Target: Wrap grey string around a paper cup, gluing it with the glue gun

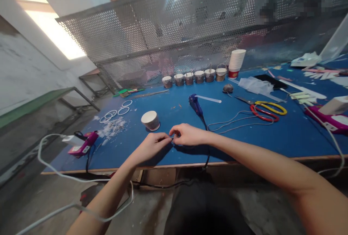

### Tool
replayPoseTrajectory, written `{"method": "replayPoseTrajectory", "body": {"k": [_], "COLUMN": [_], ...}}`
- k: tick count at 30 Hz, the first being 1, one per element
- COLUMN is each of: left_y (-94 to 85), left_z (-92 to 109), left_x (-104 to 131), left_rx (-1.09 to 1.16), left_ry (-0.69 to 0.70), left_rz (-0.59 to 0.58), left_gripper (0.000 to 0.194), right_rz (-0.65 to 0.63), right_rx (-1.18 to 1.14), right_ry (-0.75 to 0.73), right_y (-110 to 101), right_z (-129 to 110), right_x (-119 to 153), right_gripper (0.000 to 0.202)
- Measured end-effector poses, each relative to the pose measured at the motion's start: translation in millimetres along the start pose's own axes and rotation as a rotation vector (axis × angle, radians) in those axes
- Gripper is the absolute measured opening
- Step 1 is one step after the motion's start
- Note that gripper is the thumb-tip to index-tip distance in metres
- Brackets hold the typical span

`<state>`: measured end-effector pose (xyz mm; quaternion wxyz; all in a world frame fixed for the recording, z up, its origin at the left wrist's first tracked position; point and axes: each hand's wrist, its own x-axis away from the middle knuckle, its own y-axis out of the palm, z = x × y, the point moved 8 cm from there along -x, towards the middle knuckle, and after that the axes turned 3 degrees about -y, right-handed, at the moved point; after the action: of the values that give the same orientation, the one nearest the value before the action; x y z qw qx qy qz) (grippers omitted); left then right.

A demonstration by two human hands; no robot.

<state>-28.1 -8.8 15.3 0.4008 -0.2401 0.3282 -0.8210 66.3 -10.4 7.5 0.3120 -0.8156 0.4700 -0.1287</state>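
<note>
My left hand (154, 146) and my right hand (186, 135) meet low over the blue table near its front edge. Fingers of both are pinched together, almost tip to tip. Whatever small thing they hold, if anything, is too small to name. Just beyond the left hand stands a paper cup (151, 121), pale inside with a greyish wrapped side. A blue glue gun (196, 106) with a clear glue stick in its back lies beyond the right hand. Grey string (233, 122) runs in loose loops to its right.
Scissors (268, 110) with red and yellow handles lie to the right, near a ball of string (227, 88). Several decorated cups (199, 76) and a cup stack (237, 63) line the back. White rings (123, 110), scraps (112, 128) and a purple power strip (84, 143) are left.
</note>
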Motion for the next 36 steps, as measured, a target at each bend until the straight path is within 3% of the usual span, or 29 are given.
{"method": "replayPoseTrajectory", "body": {"k": [2,6,8,12,14,18,22,30,36], "left_y": [-5.0,-14.6,-26.4,-72.6,-84.2,-76.1,-74.1,-82.0,-72.0], "left_z": [-5,-13,-20,-26,-21,-24,-28,-5,-4], "left_x": [1,3,6,16,16,-7,-19,-41,-71], "left_rx": [0.051,0.097,0.084,-0.065,-0.219,-0.471,-0.413,0.179,0.501], "left_ry": [-0.066,-0.112,-0.124,-0.070,-0.042,-0.145,-0.198,-0.120,-0.087], "left_rz": [0.026,0.075,0.156,0.592,0.728,0.633,0.577,0.450,0.363], "left_gripper": [0.033,0.032,0.031,0.030,0.033,0.038,0.019,0.020,0.017], "right_rz": [0.024,0.093,0.139,0.245,0.283,0.318,0.351,0.354,0.319], "right_rx": [-0.034,-0.040,-0.014,0.114,0.191,0.278,0.261,0.187,0.376], "right_ry": [0.014,0.049,0.068,0.103,0.114,0.118,0.106,0.095,0.067], "right_y": [-7,-17,-21,-33,-37,-41,-46,-51,-44], "right_z": [7,21,27,33,32,31,36,39,40], "right_x": [-2,-3,-1,7,11,15,13,3,10], "right_gripper": [0.016,0.020,0.021,0.019,0.020,0.023,0.022,0.034,0.023]}}
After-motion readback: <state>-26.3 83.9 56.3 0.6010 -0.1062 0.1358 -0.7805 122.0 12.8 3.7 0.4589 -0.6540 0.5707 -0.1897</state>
